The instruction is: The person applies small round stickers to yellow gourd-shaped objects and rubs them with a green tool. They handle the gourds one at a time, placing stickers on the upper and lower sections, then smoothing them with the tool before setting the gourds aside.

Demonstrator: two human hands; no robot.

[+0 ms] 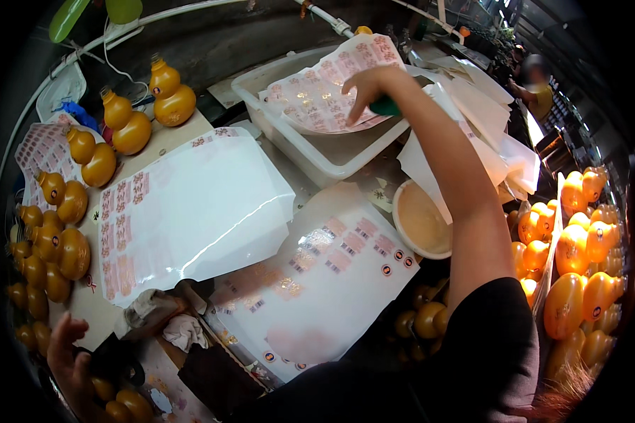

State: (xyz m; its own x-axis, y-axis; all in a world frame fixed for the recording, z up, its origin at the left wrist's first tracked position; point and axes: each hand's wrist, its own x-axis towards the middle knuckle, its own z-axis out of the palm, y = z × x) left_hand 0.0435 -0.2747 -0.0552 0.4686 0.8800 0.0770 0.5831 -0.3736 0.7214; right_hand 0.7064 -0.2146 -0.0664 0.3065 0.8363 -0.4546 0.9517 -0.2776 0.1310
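Green object (386, 107) in right hand (369, 83)

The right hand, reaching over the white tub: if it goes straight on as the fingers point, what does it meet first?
Most likely the sticker sheet lying in the white tub; the right hand points down at it, though the gap is unclear.

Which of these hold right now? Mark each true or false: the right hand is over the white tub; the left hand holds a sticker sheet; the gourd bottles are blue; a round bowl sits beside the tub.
1. The right hand reaches over the white tub: true.
2. The left hand holds a sticker sheet: false, that sheet lies in the tub; the left hand is low, near a dark object.
3. The gourd bottles are blue: false, amber-orange.
4. A round bowl sits beside the tub: true.
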